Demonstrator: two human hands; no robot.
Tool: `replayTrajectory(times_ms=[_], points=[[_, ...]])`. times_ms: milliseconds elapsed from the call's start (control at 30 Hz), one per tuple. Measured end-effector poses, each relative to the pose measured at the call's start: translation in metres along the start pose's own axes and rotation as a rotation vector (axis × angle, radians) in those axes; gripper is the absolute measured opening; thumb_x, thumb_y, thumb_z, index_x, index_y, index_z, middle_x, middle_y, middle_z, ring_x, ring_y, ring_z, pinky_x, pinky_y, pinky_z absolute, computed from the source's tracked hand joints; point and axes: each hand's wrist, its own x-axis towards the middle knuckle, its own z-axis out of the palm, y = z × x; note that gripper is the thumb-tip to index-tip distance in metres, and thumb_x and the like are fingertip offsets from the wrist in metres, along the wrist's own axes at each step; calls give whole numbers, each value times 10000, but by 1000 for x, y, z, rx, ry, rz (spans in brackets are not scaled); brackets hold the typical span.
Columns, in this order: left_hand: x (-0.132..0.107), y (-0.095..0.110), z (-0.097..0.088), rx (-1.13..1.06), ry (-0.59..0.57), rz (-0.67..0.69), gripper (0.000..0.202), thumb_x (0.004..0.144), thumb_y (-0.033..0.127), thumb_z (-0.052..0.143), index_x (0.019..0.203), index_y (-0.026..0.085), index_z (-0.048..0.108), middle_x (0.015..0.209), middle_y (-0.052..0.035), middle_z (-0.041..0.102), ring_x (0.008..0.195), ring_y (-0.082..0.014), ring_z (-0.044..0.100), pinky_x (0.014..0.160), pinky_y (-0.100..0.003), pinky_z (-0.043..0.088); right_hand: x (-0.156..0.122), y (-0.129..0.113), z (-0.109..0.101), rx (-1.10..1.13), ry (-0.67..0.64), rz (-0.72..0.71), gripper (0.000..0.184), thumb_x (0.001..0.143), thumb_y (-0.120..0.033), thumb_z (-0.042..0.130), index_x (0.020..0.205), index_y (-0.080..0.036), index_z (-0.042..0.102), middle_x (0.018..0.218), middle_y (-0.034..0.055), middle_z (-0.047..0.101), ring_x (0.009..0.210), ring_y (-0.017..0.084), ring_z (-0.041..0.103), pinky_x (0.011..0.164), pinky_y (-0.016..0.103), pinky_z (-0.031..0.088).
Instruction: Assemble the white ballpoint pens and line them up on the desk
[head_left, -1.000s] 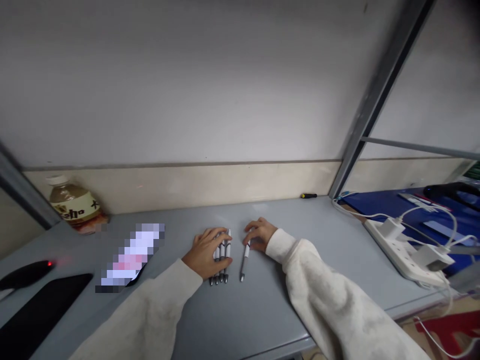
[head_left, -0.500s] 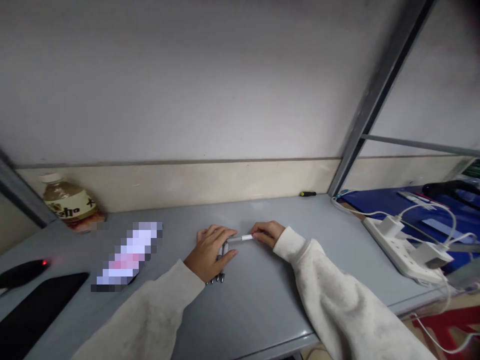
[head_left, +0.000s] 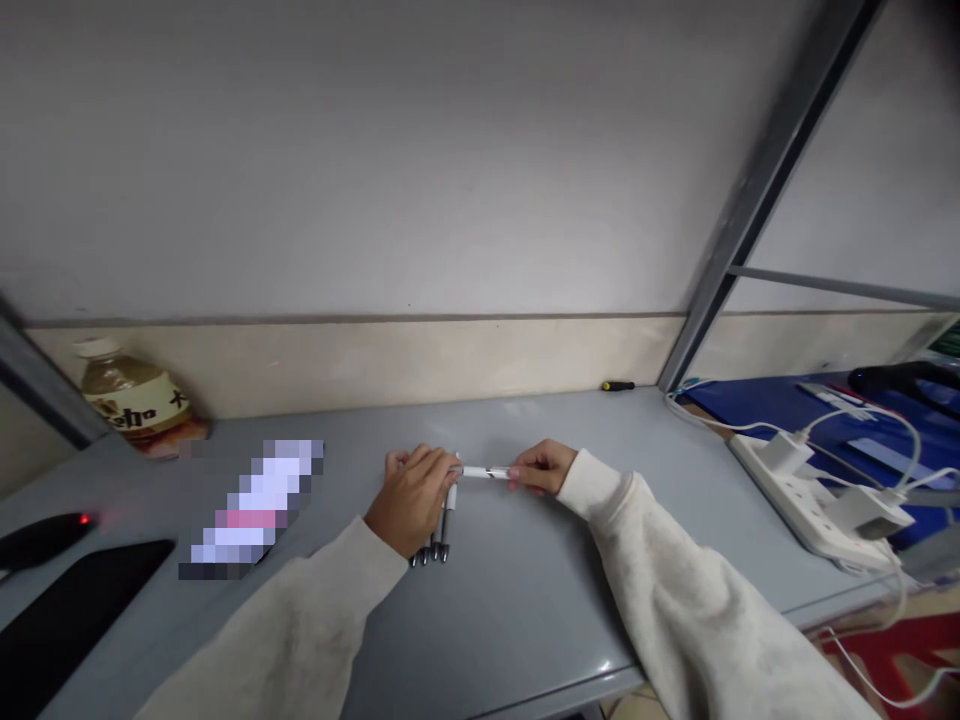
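A white pen (head_left: 484, 472) lies crosswise between my two hands, a little above or on the grey desk. My left hand (head_left: 416, 498) has its fingers closed round the pen's left end. At the other end, the fingertips of my right hand (head_left: 541, 467) pinch the pen. Beneath and beside my left hand lie several more pens (head_left: 446, 525), side by side, their dark tips pointing toward me. Their upper parts are mostly covered by that hand.
A blurred-out phone (head_left: 259, 505), a dark flat object (head_left: 82, 620) and a black mouse-like device (head_left: 45, 542) with a red light lie left. A drink bottle (head_left: 139, 400) stands behind them. At right is a white power strip (head_left: 795, 500) with plugs; a small yellow-black tool (head_left: 618, 386) lies by the wall.
My left hand's fingers have closed in on the pen's left end; before, they were spread with the thumb apart. My right hand has shifted slightly right, and more of the pen shows between the hands.
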Motion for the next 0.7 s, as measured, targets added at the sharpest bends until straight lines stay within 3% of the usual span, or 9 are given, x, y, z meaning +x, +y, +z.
replayTrajectory(times_ms=[167, 300, 367, 467, 567, 633, 700], points=[[1, 2, -3, 49, 22, 58, 289, 920, 199, 253, 905, 197, 542, 812, -36, 634, 761, -191, 507, 693, -340, 277, -1, -3, 0, 87, -42, -15, 438, 764, -528, 489, 602, -130, 572, 383, -75, 348, 370, 48, 253, 388, 209, 179], [1, 1, -4, 91, 43, 100, 282, 896, 166, 280, 763, 190, 528, 691, -36, 612, 680, -190, 501, 626, -322, 274, -1, -3, 3, 62, -32, -87, 449, 770, -543, 479, 621, -131, 575, 396, -86, 273, 385, 54, 214, 395, 213, 165], [1, 0, -4, 77, 46, 79, 274, 864, 122, 289, 703, 191, 499, 627, -29, 580, 644, -186, 500, 613, -315, 281, 0, -3, 6, -42, 72, -182, 430, 788, -518, 477, 640, -131, 593, 428, -72, 297, 417, 64, 253, 417, 213, 196], [0, -3, -1, 32, 16, 9, 259, 841, 114, 298, 668, 195, 474, 590, -19, 544, 615, -181, 505, 613, -305, 311, 2, -3, 12, -237, 296, -372, 390, 818, -470, 472, 694, -137, 633, 520, -20, 445, 496, 90, 379, 490, 225, 296], [0, -4, 1, 13, -26, -59, 261, 852, 144, 285, 687, 200, 479, 608, -14, 547, 621, -176, 517, 613, -296, 330, 5, -2, 12, -308, 372, -488, 348, 787, -476, 531, 804, -159, 672, 657, 30, 552, 550, 107, 449, 543, 237, 366], [1, -5, 1, 20, -27, -76, 266, 866, 166, 273, 713, 202, 487, 627, -11, 555, 641, -175, 525, 624, -296, 332, 7, 0, 11, -263, 391, -459, 383, 704, -501, 621, 888, -169, 670, 719, 35, 578, 553, 103, 459, 528, 228, 379], [1, -5, 1, 23, -8, -74, 277, 881, 192, 261, 723, 202, 488, 639, -9, 560, 656, -174, 528, 635, -300, 329, 8, 3, 10, -188, 371, -339, 406, 700, -516, 615, 872, -152, 667, 657, 15, 572, 514, 91, 445, 495, 215, 367]])
